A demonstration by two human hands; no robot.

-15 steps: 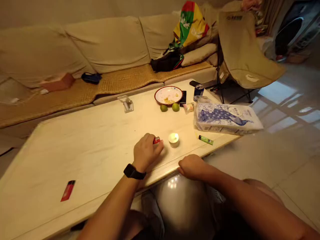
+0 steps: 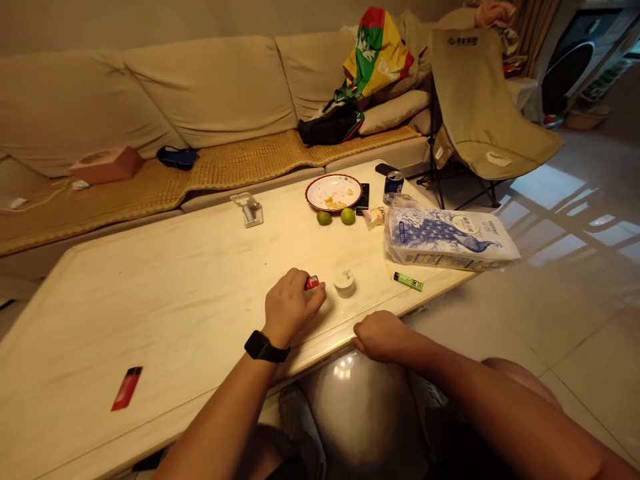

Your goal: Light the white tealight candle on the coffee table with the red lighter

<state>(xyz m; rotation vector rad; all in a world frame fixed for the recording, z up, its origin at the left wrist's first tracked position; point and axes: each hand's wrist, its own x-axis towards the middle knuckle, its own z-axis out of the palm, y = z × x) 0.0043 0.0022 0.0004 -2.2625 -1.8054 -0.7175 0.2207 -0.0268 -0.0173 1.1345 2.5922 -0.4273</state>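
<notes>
My left hand (image 2: 291, 303), with a black watch (image 2: 266, 347) on its wrist, is closed around a red lighter (image 2: 311, 283) whose metal end sticks out past the fingers. Just right of it stands a small white candle (image 2: 344, 285) in a short cup on the table; no glow shows on it. My right hand (image 2: 381, 335) is closed at the near edge of the table, below the candle. Its curled fingers hide whatever may be inside. A green lighter (image 2: 408, 281) with a black end lies right of the candle.
On the table (image 2: 200, 293) lie a red, black-ended stick (image 2: 127, 389), a white stand (image 2: 247, 209), a plate (image 2: 320, 205) with food scraps, two limes (image 2: 347, 216), a can (image 2: 393, 184) and a tissue pack (image 2: 453, 235). Behind are a sofa (image 2: 215, 93) and a folding chair (image 2: 475, 113).
The yellow glow on the candle has gone, leaving it plain white. Both hands keep their places and grips; the whole view has shifted slightly.
</notes>
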